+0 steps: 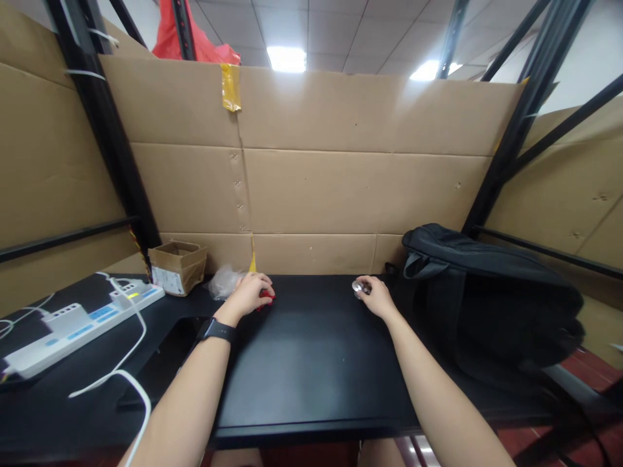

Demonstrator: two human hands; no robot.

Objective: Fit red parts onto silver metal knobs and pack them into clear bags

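Observation:
My left hand [250,293] is at the back left of the black table [311,370], its fingers curled over a small red object [265,299] that is mostly hidden. A crumpled clear plastic bag [224,283] lies just beyond that wrist, which wears a black watch [219,329]. Over on the right, my right hand [376,296] has its fingers closed round a small shiny, clear or silvery round object [359,288]. Its exact kind is too small to make out.
A black backpack [491,298] fills the table's right side. To the left are a white power strip [87,331] with loose white cables, a dark flat tablet-like device [168,353] and an open cardboard box [179,266]. Cardboard panels [311,188] wall the back and sides.

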